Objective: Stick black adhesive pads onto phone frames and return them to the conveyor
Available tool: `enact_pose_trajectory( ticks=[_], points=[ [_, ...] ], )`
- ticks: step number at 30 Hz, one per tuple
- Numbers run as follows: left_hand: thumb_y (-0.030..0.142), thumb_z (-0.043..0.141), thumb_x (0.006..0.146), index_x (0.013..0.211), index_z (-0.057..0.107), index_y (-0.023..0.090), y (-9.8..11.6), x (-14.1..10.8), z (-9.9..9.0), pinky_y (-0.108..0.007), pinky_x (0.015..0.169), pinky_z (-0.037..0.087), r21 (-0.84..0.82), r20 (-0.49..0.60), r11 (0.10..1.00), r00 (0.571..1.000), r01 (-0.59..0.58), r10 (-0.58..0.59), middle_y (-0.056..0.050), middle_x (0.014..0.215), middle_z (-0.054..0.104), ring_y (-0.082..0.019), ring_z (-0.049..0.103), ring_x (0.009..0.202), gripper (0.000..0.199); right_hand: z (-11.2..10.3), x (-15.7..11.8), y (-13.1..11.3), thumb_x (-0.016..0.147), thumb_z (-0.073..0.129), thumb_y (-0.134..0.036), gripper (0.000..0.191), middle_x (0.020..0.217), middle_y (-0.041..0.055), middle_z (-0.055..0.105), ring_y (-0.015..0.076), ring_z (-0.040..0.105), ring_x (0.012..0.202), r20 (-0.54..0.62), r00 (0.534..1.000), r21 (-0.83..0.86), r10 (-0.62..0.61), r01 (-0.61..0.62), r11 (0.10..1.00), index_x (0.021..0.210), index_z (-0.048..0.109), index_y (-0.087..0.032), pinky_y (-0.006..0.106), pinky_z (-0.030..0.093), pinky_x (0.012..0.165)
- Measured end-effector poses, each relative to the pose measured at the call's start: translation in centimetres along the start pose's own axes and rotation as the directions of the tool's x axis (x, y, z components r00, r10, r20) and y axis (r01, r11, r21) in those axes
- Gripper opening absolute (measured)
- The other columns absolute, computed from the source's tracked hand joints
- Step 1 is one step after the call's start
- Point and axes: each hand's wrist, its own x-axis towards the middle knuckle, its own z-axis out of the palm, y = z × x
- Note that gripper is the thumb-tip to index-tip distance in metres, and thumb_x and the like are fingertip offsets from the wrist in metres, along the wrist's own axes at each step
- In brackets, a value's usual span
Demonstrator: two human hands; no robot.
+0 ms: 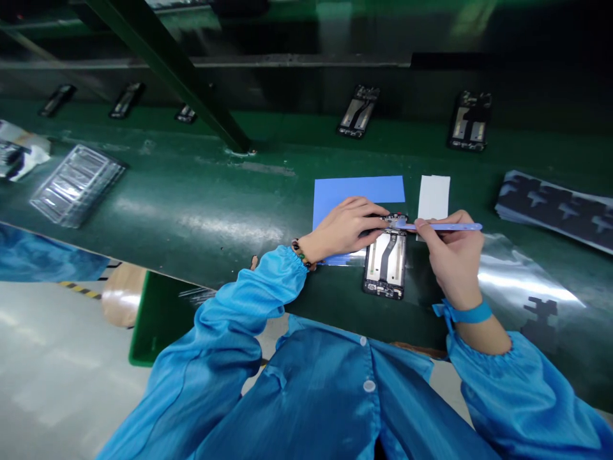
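An opened phone (385, 265) lies on the green bench in front of me, its silver inner plate and a black flex cable showing. My left hand (347, 225) reaches in from the left, with fingertips and thumb closed on the phone's upper left end. In my right hand (454, 252) is a flat pale-purple plastic stick (454, 227), pinched between thumb and fingers. The stick's left tip meets the circuit parts at the phone's top. Fine details under the fingertips are hidden. A blue sheet (359, 188) lies partly beneath my left hand.
White paper slips (434, 195) lie behind my right hand. A clear film (517, 275) and a stack of dark die-cut sheets (555, 204) sit right. Clear trays (76, 185) are stacked left. Several opened phones (359, 112) line the back; a green post (177, 70) stands before them.
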Motion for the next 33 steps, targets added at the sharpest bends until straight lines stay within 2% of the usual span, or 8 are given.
enact_pose_trajectory(
  ticks=[5,12,15,19,22,24,28,33],
  points=[
    [0.031,0.061,0.115,0.130,0.084,0.022,0.4,-0.1,0.1,-0.050,0.111,0.060,0.093,-0.024,0.995,0.999,-0.044,0.047,-0.010,0.142,0.080,-0.028,0.073,0.128,0.029,-1.1,-0.3,-1.5,0.079,0.099,-0.045,0.044,0.084,0.0003,0.078,0.0214,0.081,0.085,-0.069,0.997,0.020,0.023,-0.022,1.000,0.083,0.061,-0.023,0.038,0.065,0.086],
    [0.031,0.062,0.115,0.128,0.083,0.022,0.7,-0.3,0.7,-0.047,0.109,0.064,0.177,-0.057,0.983,0.996,-0.056,0.067,-0.008,0.140,0.082,-0.026,0.075,0.127,0.027,-9.5,-5.2,-1.1,0.065,0.104,-0.046,0.048,0.086,0.0016,0.079,0.0271,0.082,0.088,-0.380,0.925,-0.035,0.019,-0.035,0.999,0.083,0.064,-0.027,0.058,0.065,0.109],
    [0.032,0.062,0.115,0.126,0.083,0.023,0.7,-0.4,0.6,-0.045,0.101,0.066,0.204,-0.038,0.977,0.997,-0.061,0.070,-0.006,0.140,0.082,-0.026,0.074,0.128,0.025,-11.2,-8.4,-0.8,0.065,0.105,-0.050,0.047,0.091,0.0047,0.082,0.0316,0.084,0.095,-0.372,0.925,-0.103,0.076,-0.123,0.987,0.084,0.069,-0.027,0.065,0.063,0.114],
    [0.031,0.064,0.115,0.113,0.084,0.023,1.2,-0.6,0.5,-0.042,0.096,0.066,0.233,-0.109,0.969,0.988,-0.086,0.113,-0.003,0.127,0.086,-0.024,0.078,0.120,0.021,-10.9,-10.9,-1.1,0.070,0.103,-0.049,0.046,0.095,0.0054,0.084,0.0337,0.086,0.103,-0.310,0.940,-0.030,0.145,-0.162,0.986,0.088,0.067,-0.026,0.068,0.059,0.122],
    [0.031,0.065,0.114,0.104,0.082,0.023,3.6,0.2,1.3,-0.039,0.094,0.066,0.188,-0.131,0.975,0.980,-0.121,0.147,-0.002,0.116,0.088,-0.020,0.079,0.107,0.022,-12.1,-10.8,-1.0,0.071,0.103,-0.049,0.045,0.099,0.0062,0.086,0.0350,0.086,0.110,-0.340,0.925,0.009,0.171,-0.179,0.984,0.091,0.069,-0.026,0.068,0.053,0.128],
    [0.032,0.063,0.115,0.104,0.082,0.021,6.4,1.3,2.5,-0.037,0.100,0.064,0.127,-0.066,0.965,0.969,-0.228,0.237,-0.003,0.115,0.087,-0.019,0.079,0.107,0.025,-14.4,-10.2,-0.5,0.064,0.105,-0.050,0.046,0.094,0.0058,0.084,0.0361,0.086,0.104,-0.423,0.891,0.024,0.167,-0.173,0.985,0.086,0.071,-0.028,0.067,0.056,0.124],
    [0.032,0.056,0.117,0.119,0.083,0.020,12.9,4.3,5.8,-0.038,0.117,0.057,0.018,0.125,0.885,0.880,-0.465,0.459,-0.006,0.134,0.083,-0.020,0.077,0.123,0.029,-19.8,-9.3,0.8,0.047,0.107,-0.049,0.048,0.076,0.0027,0.074,0.0352,0.082,0.085,-0.602,0.793,-0.003,0.095,-0.122,0.993,0.069,0.069,-0.032,0.064,0.060,0.117],
    [0.046,0.057,0.117,0.133,0.080,0.021,17.3,6.7,9.2,-0.040,0.117,0.054,-0.020,0.211,0.869,0.848,-0.494,0.487,-0.011,0.152,0.074,-0.026,0.070,0.138,0.038,-23.2,-9.5,1.6,0.048,0.104,-0.048,0.043,0.074,0.0048,0.071,0.0368,0.081,0.085,-0.649,0.755,-0.088,0.095,-0.199,0.976,0.064,0.068,-0.032,0.062,0.065,0.106]
  ],
)
